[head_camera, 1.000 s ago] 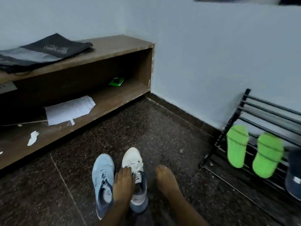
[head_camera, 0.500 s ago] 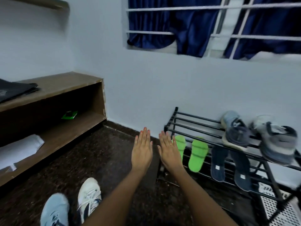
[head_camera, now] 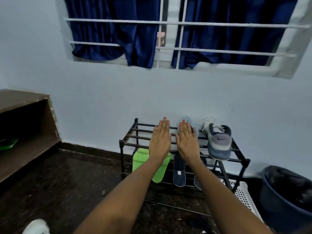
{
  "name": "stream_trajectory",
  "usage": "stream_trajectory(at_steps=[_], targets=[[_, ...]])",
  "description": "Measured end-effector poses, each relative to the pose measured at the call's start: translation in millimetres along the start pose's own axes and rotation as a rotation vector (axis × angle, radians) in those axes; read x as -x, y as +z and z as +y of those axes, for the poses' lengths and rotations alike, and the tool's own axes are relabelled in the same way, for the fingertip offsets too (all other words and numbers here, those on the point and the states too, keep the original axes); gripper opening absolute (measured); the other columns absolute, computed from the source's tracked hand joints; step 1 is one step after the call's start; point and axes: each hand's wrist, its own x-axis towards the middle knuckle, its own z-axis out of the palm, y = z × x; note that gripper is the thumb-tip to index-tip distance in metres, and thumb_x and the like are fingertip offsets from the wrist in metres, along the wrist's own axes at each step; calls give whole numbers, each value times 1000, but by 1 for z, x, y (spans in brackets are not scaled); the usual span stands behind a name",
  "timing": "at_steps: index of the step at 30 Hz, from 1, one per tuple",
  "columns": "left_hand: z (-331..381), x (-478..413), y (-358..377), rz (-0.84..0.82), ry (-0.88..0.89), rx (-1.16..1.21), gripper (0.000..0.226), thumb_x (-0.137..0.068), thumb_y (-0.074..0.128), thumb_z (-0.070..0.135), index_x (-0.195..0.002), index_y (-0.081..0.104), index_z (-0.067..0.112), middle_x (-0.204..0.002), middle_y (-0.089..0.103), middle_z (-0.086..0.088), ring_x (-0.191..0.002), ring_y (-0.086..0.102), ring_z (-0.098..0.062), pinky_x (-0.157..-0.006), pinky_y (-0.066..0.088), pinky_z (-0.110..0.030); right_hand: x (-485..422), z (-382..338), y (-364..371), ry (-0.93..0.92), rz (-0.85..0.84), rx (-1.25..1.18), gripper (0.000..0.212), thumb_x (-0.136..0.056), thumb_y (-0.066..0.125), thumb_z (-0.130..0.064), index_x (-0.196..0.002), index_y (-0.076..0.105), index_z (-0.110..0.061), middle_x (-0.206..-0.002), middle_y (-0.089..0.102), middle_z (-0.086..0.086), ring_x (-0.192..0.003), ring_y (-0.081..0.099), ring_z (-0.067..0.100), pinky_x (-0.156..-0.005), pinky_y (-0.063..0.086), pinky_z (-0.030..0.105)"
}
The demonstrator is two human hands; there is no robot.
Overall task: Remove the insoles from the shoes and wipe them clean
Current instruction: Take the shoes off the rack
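In the head view both arms reach forward from the lower edge to the middle of the frame; the left hand (head_camera: 160,141) and the right hand (head_camera: 187,141) lie flat, palms down, fingers straight, side by side with a narrow gap between them, holding nothing, and whether they touch the black shoe rack (head_camera: 120,146) beneath them cannot be told. On the rack's top tier, right of centre, a grey and white shoe (head_camera: 218,143) rests on the bars, and a light blue shoe (head_camera: 187,119) shows just past the right fingertips. On the lower tier lean green insoles (head_camera: 140,158) and dark blue insoles (head_camera: 179,173), partly behind the forearms. The toe of a white shoe (head_camera: 36,227) sits at the lower left corner, a wooden shelf (head_camera: 25,149) at the left edge, blue curtains (head_camera: 135,39) across the top, and a dark bin (head_camera: 287,191) at the lower right
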Motion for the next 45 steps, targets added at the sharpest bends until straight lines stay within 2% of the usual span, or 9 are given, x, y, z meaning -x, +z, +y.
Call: stream_trajectory(at_steps=[7, 10, 12, 15, 18, 22, 27, 33, 45], targets=[[61, -38, 24, -124, 91, 41, 53, -88, 30, 29, -122, 64, 7, -132, 59, -7, -120, 58, -16, -98, 45, -27, -10, 85, 4, 108, -2, 74, 57, -93, 23, -30, -131, 41, 9, -137, 42, 25, -127, 41, 37, -104, 22, 55], [68, -53, 38, -156, 112, 82, 54, -104, 25, 28, -150, 14, 2, -160, 10, -11, -147, 10, -20, -118, 6, -30, -14, 109, 4, 185, -143, 132, 61, -100, 24, -37, -144, 10, 3, -152, 11, 18, -142, 10, 28, -112, 3, 49], [73, -60, 46, -234, 108, 90, 61, -103, 29, 33, -151, 3, 5, -161, 0, -9, -148, 0, -19, -118, 2, -36, -15, 121, 6, 212, -235, 238, 66, -99, 22, -43, -145, -2, -3, -155, 1, 12, -142, -2, 22, -111, -1, 51], [76, -65, 50, -263, 87, 122, 65, -98, 46, 37, -148, 21, 5, -156, 18, -13, -144, 16, -23, -112, 25, -45, -13, 125, 7, 211, -276, 279, 73, -92, 45, -43, -144, 10, -6, -150, 20, 10, -139, 14, 21, -109, 14, 54], [78, -68, 51, -273, 53, 159, 54, -92, 59, 35, -134, 41, 6, -137, 41, -12, -129, 36, -26, -95, 43, -40, -19, 129, 3, 283, -310, 234, 62, -86, 59, -28, -136, 28, -7, -139, 34, 10, -129, 31, 26, -105, 30, 48], [80, -75, 45, -343, 30, 157, 52, -85, 70, 30, -125, 49, 3, -129, 50, -13, -123, 43, -29, -91, 45, -38, -33, 129, -7, 437, -451, 69, 61, -84, 62, -13, -134, 30, -2, -139, 32, 12, -129, 29, 28, -100, 35, 46], [78, -83, 36, -444, 26, 158, 47, -78, 77, 22, -115, 57, 0, -122, 58, -14, -118, 50, -28, -88, 45, -34, -36, 131, -9, 473, -488, 9, 35, -89, 48, -6, -123, 48, -5, -130, 43, 17, -126, 34, 28, -97, 41, 44], [76, -71, 36, -385, -31, 250, 38, -80, 75, 16, -111, 59, 0, -117, 59, -13, -111, 55, -26, -75, 42, -28, -25, 128, -14, 479, -395, -45, 36, -82, 61, -8, -117, 50, -6, -122, 46, 15, -116, 47, 26, -83, 45, 34], [19, -45, -31, -139, -135, 179, 30, -87, 66, 7, -115, 56, 0, -120, 57, -13, -116, 50, -25, -73, 39, -28, -25, 74, -42, 303, -151, -40, 37, -85, 58, -11, -118, 45, -1, -121, 50, 16, -116, 42, 29, -90, 41, 41]])
